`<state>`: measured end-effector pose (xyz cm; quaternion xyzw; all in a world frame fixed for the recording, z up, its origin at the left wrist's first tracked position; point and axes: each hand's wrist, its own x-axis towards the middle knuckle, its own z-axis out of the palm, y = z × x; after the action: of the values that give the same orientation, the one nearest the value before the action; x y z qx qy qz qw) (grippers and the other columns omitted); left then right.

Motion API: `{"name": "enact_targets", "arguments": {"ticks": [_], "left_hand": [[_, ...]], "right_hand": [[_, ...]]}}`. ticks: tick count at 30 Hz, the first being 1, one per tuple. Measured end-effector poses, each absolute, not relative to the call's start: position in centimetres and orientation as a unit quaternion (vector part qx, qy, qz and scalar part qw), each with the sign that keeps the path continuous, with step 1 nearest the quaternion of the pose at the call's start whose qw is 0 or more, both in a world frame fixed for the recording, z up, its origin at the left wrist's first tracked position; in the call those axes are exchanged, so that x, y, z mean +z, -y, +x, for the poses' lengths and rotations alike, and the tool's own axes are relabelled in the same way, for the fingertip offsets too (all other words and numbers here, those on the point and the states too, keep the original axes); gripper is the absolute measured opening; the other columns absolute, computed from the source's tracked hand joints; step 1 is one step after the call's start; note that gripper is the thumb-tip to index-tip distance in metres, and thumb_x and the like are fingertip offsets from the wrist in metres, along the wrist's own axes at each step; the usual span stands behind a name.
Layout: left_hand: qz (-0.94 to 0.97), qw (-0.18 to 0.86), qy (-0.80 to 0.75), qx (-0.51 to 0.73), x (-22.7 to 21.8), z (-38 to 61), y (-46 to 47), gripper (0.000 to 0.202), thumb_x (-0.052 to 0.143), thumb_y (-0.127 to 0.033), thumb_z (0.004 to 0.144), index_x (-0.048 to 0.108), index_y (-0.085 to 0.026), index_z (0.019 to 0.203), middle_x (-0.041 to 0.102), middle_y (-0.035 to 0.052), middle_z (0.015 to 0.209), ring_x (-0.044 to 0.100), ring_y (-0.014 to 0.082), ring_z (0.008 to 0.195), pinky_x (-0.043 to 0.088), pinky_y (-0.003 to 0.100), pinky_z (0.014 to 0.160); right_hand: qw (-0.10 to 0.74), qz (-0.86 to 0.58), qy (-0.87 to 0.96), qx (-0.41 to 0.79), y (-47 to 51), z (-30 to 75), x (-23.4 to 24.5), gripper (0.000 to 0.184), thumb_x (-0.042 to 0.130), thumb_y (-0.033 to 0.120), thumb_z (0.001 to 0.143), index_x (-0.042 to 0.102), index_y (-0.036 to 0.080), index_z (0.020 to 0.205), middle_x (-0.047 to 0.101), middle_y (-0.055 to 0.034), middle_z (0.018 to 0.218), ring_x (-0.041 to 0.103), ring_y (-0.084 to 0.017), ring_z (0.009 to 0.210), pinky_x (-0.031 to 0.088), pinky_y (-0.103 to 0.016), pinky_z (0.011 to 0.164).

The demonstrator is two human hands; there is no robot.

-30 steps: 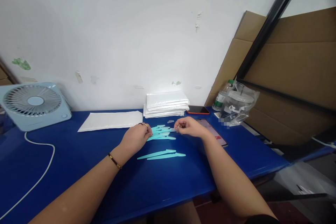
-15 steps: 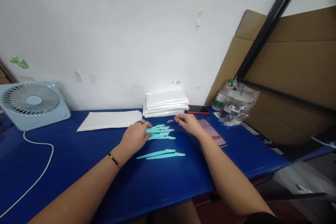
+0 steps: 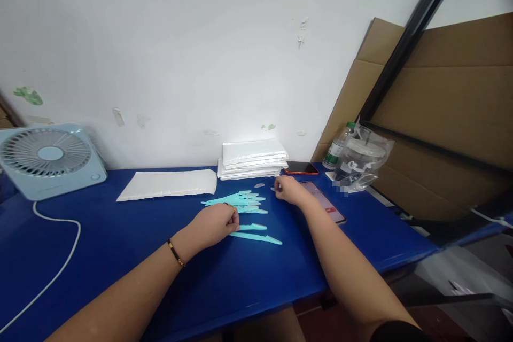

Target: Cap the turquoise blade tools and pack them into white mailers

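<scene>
Blue tabletop (image 3: 160,288) carried heaped slim turquoise plastic sticks (image 3: 240,201), one stick (image 3: 260,237) already apart; left hand (image 3: 218,222) pinched another stick (image 3: 255,227), right hand (image 3: 290,190) a translucent sliver (image 3: 273,189).

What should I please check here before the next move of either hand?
1. Left hand at the farther front turquoise stick: ok.
2. Right hand gripping the small pale piece: cannot tell; it only peeks out beside the hand.
3. Turquoise pile neatly lined up: not ok; sticks overlap at differing angles.
4. Nearer phone free of the right forearm: cannot tell; the arm partly covers it in view.
5. White packet stack standing: ok.
</scene>
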<state>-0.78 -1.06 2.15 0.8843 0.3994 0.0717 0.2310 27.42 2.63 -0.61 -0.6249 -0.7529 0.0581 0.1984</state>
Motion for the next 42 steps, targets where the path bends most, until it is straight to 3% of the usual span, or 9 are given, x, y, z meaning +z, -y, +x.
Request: {"name": "enact_targets", "arguments": {"ticks": [3, 7, 10, 14, 17, 28, 32, 37, 42], "left_hand": [[0.86, 0.269, -0.419, 0.115, 2.0, -1.1, 0.5, 0.02, 0.048, -0.037, 0.078, 0.06, -0.021, 0.076, 0.063, 0.0012, 0.072, 0.055, 0.0153, 0.064, 0.036, 0.024, 0.054], [0.82, 0.333, -0.429, 0.179, 1.6, -1.3, -0.5, 0.029, 0.049, -0.046, 0.077, 0.058, -0.019, 0.081, 0.062, 0.001, 0.074, 0.056, 0.0153, 0.067, 0.04, 0.024, 0.058], [0.798, 0.381, -0.42, 0.204, 1.6, -1.4, -0.9, 0.032, 0.05, -0.05, 0.076, 0.056, -0.019, 0.079, 0.06, -0.0003, 0.07, 0.056, 0.0148, 0.066, 0.041, 0.024, 0.059], [0.758, 0.46, -0.404, 0.224, 1.5, -1.6, -1.1, 0.036, 0.05, -0.053, 0.077, 0.052, -0.018, 0.083, 0.057, -0.0008, 0.073, 0.06, 0.015, 0.07, 0.043, 0.025, 0.064], [0.748, 0.47, -0.411, 0.226, 1.5, -1.7, -1.2, 0.038, 0.05, -0.055, 0.076, 0.052, -0.017, 0.085, 0.058, 0.0, 0.076, 0.061, 0.0156, 0.072, 0.044, 0.025, 0.065], [0.763, 0.442, -0.41, 0.232, 0.7, -1.5, -1.7, 0.035, 0.052, -0.051, 0.075, 0.054, -0.017, 0.083, 0.057, -0.0009, 0.072, 0.058, 0.0137, 0.066, 0.042, 0.024, 0.061], [0.796, 0.37, -0.427, 0.219, 0.6, -1.2, -1.7, 0.029, 0.048, -0.046, 0.079, 0.055, -0.018, 0.083, 0.058, -0.0006, 0.069, 0.057, 0.0149, 0.066, 0.043, 0.025, 0.061], [0.853, 0.176, -0.432, 0.233, 2.0, -0.9, 0.1, 0.026, 0.052, -0.036, 0.078, 0.059, -0.022, 0.099, 0.061, 0.0048, 0.102, 0.056, 0.0208, 0.092, 0.042, 0.031, 0.078], [0.917, 0.21, -0.32, 0.114, 1.9, 0.0, 2.2, 0.025, 0.063, -0.038, 0.072, 0.062, -0.024, 0.094, 0.062, 0.0013, 0.099, 0.057, 0.0182, 0.083, 0.041, 0.026, 0.068]], "right_hand": [[0.219, -0.618, 0.75, 0.087, -2.2, 27.4, -0.4, 0.019, 0.057, 0.007, 0.066, 0.061, 0.016, 0.083, 0.062, -0.0026, 0.074, 0.057, -0.012, 0.064, 0.043, -0.021, 0.059], [0.387, -0.548, 0.693, 0.264, -1.8, 26.5, 0.2, 0.021, 0.057, 0.024, 0.077, 0.06, 0.016, 0.096, 0.06, 0.0003, 0.066, 0.06, -0.012, 0.057, 0.048, -0.023, 0.056], [0.488, -0.471, 0.642, 0.356, -1.2, 25.4, 1.1, 0.026, 0.063, 0.034, 0.075, 0.064, 0.014, 0.091, 0.063, -0.0024, 0.065, 0.063, -0.015, 0.062, 0.052, -0.027, 0.06], [0.523, -0.401, 0.636, 0.402, -0.1, 24.5, 2.0, 0.022, 0.074, 0.03, 0.066, 0.07, 0.016, 0.083, 0.066, -0.0049, 0.082, 0.065, -0.017, 0.077, 0.053, -0.033, 0.076], [0.517, -0.388, 0.65, 0.4, 0.3, 24.4, 2.4, 0.019, 0.077, 0.03, 0.061, 0.071, 0.018, 0.076, 0.066, -0.0044, 0.088, 0.065, -0.017, 0.08, 0.053, -0.034, 0.08], [0.462, -0.381, 0.691, 0.405, 0.5, 22.9, 1.9, 0.018, 0.076, 0.029, 0.062, 0.071, 0.017, 0.073, 0.065, -0.0041, 0.079, 0.064, -0.015, 0.072, 0.054, -0.03, 0.07], [0.429, -0.386, 0.71, 0.404, 0.0, 22.7, 1.1, 0.019, 0.072, 0.031, 0.066, 0.069, 0.016, 0.078, 0.067, -0.0054, 0.084, 0.064, -0.016, 0.075, 0.053, -0.03, 0.07], [0.374, -0.517, 0.758, 0.135, -2.2, 25.0, -0.6, 0.017, 0.057, 0.021, 0.08, 0.068, 0.019, 0.093, 0.066, -0.0071, 0.097, 0.06, -0.019, 0.089, 0.047, -0.035, 0.082], [0.256, -0.56, 0.788, 0.017, -4.1, 25.2, -2.1, 0.023, 0.057, 0.02, 0.08, 0.066, 0.018, 0.101, 0.062, -0.0094, 0.102, 0.054, -0.02, 0.098, 0.041, -0.033, 0.088]]}}
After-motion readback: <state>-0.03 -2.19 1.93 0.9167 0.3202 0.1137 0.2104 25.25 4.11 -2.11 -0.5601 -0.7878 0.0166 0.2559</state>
